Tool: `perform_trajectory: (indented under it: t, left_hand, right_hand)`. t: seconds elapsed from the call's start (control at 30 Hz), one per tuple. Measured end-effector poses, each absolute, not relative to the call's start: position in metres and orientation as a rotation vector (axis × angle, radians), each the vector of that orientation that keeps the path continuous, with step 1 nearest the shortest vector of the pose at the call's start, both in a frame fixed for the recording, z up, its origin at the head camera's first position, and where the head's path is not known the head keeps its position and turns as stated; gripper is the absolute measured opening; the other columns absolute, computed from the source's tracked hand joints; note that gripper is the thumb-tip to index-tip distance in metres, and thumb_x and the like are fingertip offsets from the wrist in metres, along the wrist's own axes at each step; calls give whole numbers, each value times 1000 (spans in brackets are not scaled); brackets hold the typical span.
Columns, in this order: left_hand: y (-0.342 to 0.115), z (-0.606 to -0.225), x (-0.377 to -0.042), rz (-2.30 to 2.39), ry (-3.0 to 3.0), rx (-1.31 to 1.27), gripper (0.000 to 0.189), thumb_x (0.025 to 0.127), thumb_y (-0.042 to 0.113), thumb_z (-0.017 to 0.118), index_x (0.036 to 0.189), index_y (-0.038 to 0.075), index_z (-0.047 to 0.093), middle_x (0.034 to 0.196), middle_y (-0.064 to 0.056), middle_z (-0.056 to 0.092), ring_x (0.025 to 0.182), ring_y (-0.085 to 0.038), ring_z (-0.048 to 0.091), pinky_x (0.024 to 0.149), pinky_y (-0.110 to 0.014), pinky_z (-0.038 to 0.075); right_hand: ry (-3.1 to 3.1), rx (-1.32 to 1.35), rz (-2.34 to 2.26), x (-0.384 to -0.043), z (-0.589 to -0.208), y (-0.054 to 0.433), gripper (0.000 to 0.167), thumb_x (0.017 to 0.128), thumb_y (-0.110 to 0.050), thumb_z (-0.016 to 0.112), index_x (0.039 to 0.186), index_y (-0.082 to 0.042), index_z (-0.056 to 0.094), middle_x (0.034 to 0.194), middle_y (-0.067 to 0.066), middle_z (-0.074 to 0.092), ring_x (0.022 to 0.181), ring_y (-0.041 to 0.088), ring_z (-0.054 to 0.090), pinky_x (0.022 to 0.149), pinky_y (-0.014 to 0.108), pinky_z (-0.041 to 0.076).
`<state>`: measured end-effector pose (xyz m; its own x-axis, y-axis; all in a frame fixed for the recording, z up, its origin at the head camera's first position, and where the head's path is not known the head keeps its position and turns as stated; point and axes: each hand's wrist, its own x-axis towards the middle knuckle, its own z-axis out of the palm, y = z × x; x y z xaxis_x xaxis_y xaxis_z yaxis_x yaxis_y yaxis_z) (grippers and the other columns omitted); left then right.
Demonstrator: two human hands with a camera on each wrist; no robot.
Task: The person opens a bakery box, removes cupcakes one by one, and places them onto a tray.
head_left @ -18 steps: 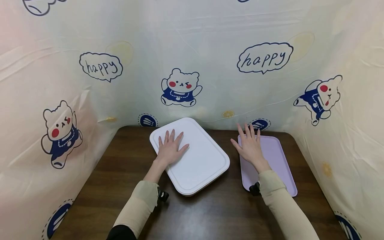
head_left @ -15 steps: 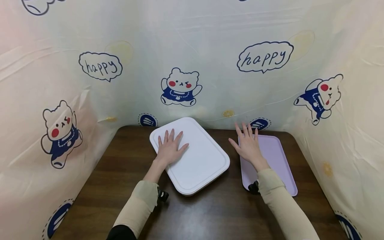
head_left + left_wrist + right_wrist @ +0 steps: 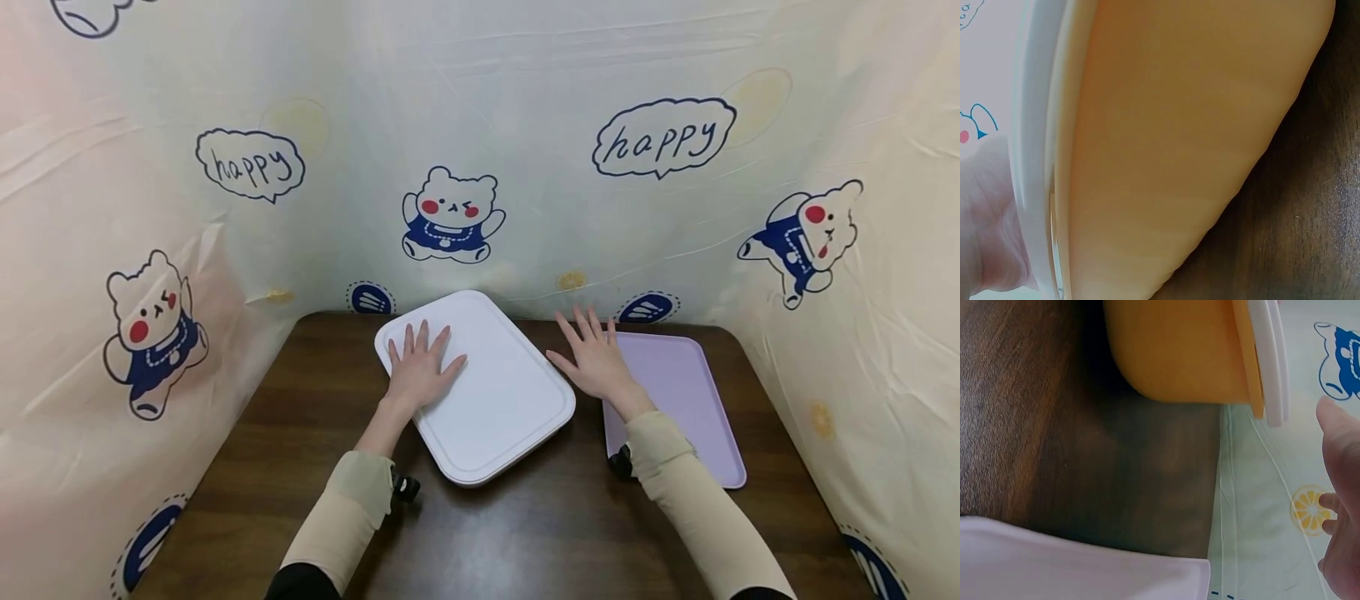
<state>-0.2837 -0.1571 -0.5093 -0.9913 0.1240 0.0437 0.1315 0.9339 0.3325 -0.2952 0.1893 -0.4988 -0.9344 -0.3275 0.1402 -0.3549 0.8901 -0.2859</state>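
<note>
A white lid (image 3: 502,392) with rounded corners covers an orange-yellow storage box (image 3: 1172,125), which stands turned at an angle on the table. My left hand (image 3: 418,375) rests on the lid's left part, fingers spread. The box's side wall shows in both wrist views, and its inside is hidden under the lid. My right hand (image 3: 596,358) is spread in the air between the lid's right edge and a flat lilac tray (image 3: 678,383), with nothing in it. The right forearm overlaps the tray in the head view.
The dark wooden table (image 3: 292,450) runs back to a pale curtain (image 3: 540,167) printed with bears and "happy" bubbles. The curtain also closes off the left and right sides. The tray lies near the table's right edge.
My right hand has moved left, from over the lilac tray towards the white lid. My left hand has stayed on the lid with a very slight shift.
</note>
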Motion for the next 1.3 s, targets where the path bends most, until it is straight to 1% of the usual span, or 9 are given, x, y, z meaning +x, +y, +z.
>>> perform_trajectory:
  t: [0.1, 0.4, 0.57, 0.73, 0.83, 0.93, 1.07, 1.2, 1.3]
  left_hand:
    - [-158, -510, -282, -519, -3071, -193, 83, 108, 68, 49, 174, 21, 34, 184, -25, 13, 172, -52, 3, 134, -81, 1]
    - [-160, -514, -281, -504, -3062, -174, 82, 107, 68, 48, 174, 21, 35, 184, -25, 14, 172, -52, 3, 134, -81, 1]
    - [-165, -515, -272, -509, -3062, -130, 82, 107, 67, 50, 173, 20, 36, 183, -29, 10, 171, -54, 2, 133, -83, 1]
    - [-170, -514, -262, -543, -3080, -61, 85, 106, 69, 49, 174, 22, 33, 184, -29, 0, 172, -53, -4, 132, -82, -5]
    - [-173, -515, -258, -565, -3078, -45, 86, 106, 70, 49, 175, 22, 33, 184, -28, -2, 172, -53, -6, 132, -82, -7]
    - [-176, -515, -254, -570, -3074, -34, 86, 105, 71, 49, 174, 22, 33, 184, -28, -2, 171, -53, -6, 132, -82, -7]
    - [-178, -516, -245, -599, -3064, 18, 87, 105, 70, 49, 174, 19, 33, 184, -29, -4, 171, -54, -9, 132, -83, -6]
    - [-176, -517, -233, -663, -3057, 105, 87, 105, 70, 50, 174, 19, 33, 183, -31, -8, 170, -55, -12, 131, -85, -4]
    - [-173, -517, -224, -675, -3046, 151, 88, 105, 70, 50, 174, 19, 33, 182, -33, -8, 169, -59, -10, 130, -86, -3]
  right_hand:
    - [-2969, 564, 452, -296, -502, 185, 80, 113, -54, 53, 178, -20, 22, 184, 24, 17, 171, 51, 10, 135, 79, 6]
    - [-2969, 597, 458, -301, -504, 175, 79, 113, -52, 53, 178, -19, 21, 183, 26, 19, 171, 52, 9, 135, 80, 5]
    - [-2976, 614, 438, -302, -503, 170, 80, 113, -53, 54, 177, -18, 23, 183, 25, 20, 171, 52, 12, 135, 79, 7]
    - [-2994, 642, 406, -303, -502, 165, 80, 113, -57, 52, 178, -21, 21, 184, 22, 17, 172, 49, 12, 136, 77, 8]
    - [-2992, 659, 400, -304, -501, 161, 80, 113, -57, 52, 178, -22, 21, 185, 21, 16, 172, 48, 11, 136, 77, 9]
    - [-2992, 680, 408, -305, -501, 156, 81, 112, -57, 53, 178, -22, 22, 185, 20, 17, 172, 48, 11, 136, 77, 9]
    - [-2996, 713, 397, -307, -504, 149, 80, 112, -58, 53, 177, -23, 23, 185, 16, 20, 173, 46, 9, 137, 76, 8]
    - [-2989, 764, 370, -310, -510, 140, 77, 112, -60, 50, 176, -24, 28, 185, 12, 23, 172, 46, 13, 136, 76, 11]
    - [-2990, 797, 384, -312, -512, 134, 76, 112, -60, 49, 176, -24, 29, 185, 11, 22, 173, 45, 12, 137, 76, 11]
